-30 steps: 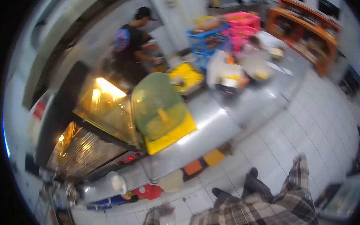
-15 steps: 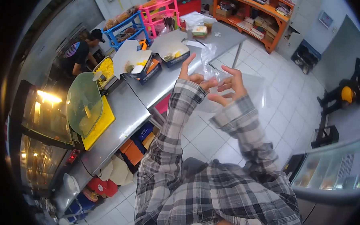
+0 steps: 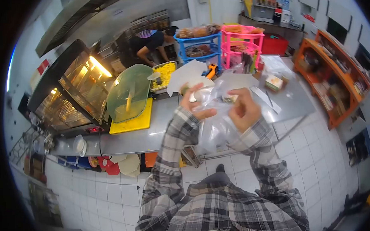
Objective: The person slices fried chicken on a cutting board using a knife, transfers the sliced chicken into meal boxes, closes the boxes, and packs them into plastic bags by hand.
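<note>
A clear plastic bag (image 3: 213, 131) hangs between my hands in front of the steel table (image 3: 155, 128). My left hand (image 3: 193, 103) is at its left side, fingers curved around the thin plastic. On the right side, my right hand (image 3: 245, 110) pinches the bag with thumb and fingers together. Behind my hands stand open takeout boxes, one with a raised pale lid (image 3: 186, 74); the bag and hands partly hide their contents. To the right on the table lies a small carton (image 3: 274, 82).
A pan of yellow food (image 3: 166, 73), a green translucent cover (image 3: 130, 94) and a yellow cutting board (image 3: 141, 124) are at left, beside a lit warming cabinet (image 3: 76, 90). Blue rack (image 3: 198, 48) and pink rack (image 3: 241, 45) stand behind. A co-worker (image 3: 149, 43) bends over at the back.
My view has swung left, bringing the warming cabinet and counter further into sight. The bag now hangs over the table edge near the boxes. My right fingers have drawn together.
</note>
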